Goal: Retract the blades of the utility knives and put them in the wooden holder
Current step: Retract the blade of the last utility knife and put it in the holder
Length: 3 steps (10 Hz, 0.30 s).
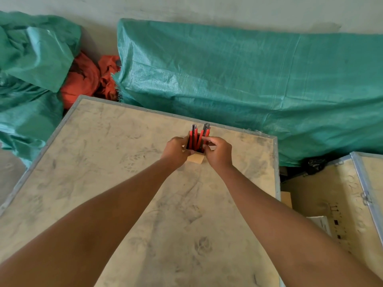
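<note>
A small wooden holder [196, 158] stands near the far edge of a plywood crate top [116, 162]. Several red and black utility knives [195, 136] stand upright in it, their tips pointing up; no blade shows clearly. My left hand [175, 150] cups the holder's left side. My right hand [217, 152] is at its right side, thumb and forefinger pinching the rightmost knife [205, 132]. Both hands hide most of the holder's walls.
Green tarpaulin [248, 83] covers bulky items behind the crate and at the left. Orange cloth [87, 79] lies between the tarps. Another metal-edged wooden crate [352, 193] stands at the right, past a gap.
</note>
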Motion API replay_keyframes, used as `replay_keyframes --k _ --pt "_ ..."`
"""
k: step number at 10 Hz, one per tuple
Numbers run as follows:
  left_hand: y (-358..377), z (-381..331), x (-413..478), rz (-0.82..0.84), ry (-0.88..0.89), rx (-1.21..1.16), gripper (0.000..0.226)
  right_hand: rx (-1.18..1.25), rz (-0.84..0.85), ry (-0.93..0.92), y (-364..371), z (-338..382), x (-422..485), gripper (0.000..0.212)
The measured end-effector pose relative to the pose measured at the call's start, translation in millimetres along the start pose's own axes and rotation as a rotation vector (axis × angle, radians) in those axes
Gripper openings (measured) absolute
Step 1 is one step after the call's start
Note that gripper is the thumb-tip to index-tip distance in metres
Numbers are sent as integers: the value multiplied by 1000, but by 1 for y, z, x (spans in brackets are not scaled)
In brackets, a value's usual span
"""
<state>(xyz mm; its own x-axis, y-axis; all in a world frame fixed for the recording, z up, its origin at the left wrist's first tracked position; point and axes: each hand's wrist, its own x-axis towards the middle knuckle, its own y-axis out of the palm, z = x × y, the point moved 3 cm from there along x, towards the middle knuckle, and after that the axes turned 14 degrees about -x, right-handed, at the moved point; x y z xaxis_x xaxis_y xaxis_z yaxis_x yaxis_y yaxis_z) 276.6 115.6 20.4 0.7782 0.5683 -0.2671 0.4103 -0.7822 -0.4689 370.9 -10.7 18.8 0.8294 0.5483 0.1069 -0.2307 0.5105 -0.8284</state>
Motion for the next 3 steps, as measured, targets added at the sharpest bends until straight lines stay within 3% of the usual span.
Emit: replay_keyframes --k 3 --pt "1 -10 -10 -31 -5 -22 50 0 37 49 -7 3 -3 32"
